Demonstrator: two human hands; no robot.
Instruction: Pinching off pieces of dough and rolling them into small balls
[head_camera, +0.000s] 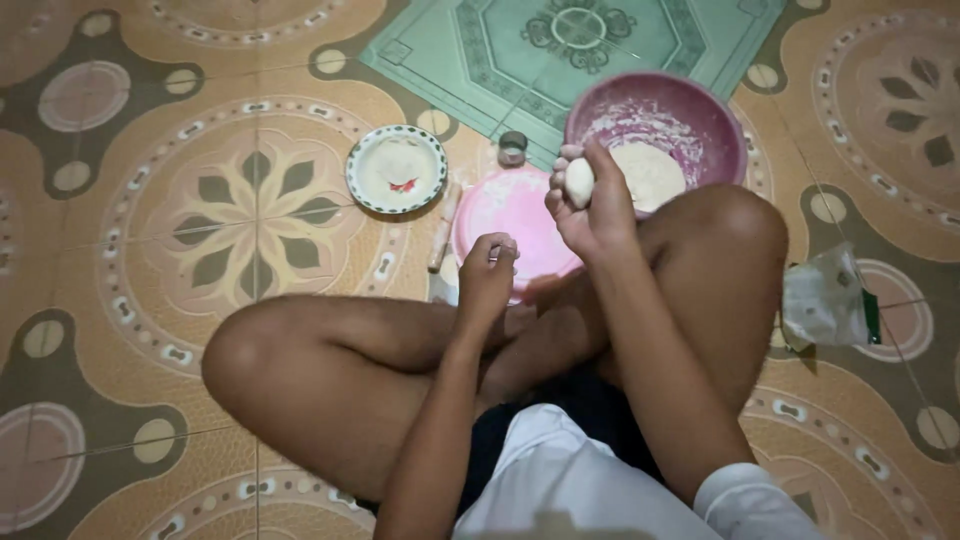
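Observation:
I sit cross-legged on a patterned tile floor. My right hand (590, 205) is raised and shut on a small white dough ball (579, 182), just in front of a purple bowl (700, 110) that holds more dough (652, 175) and flour dust. My left hand (487, 275) hovers lower, its fingers curled loosely together with nothing seen in them, over the near edge of a round pink board (510, 215).
A patterned plate (396, 168) with flour sits to the left. A wooden rolling pin (442, 230) lies beside the pink board. A small metal cup (512, 148) stands behind it. A crumpled plastic bag (825, 300) lies by my right knee. A green mat (480, 50) lies beyond.

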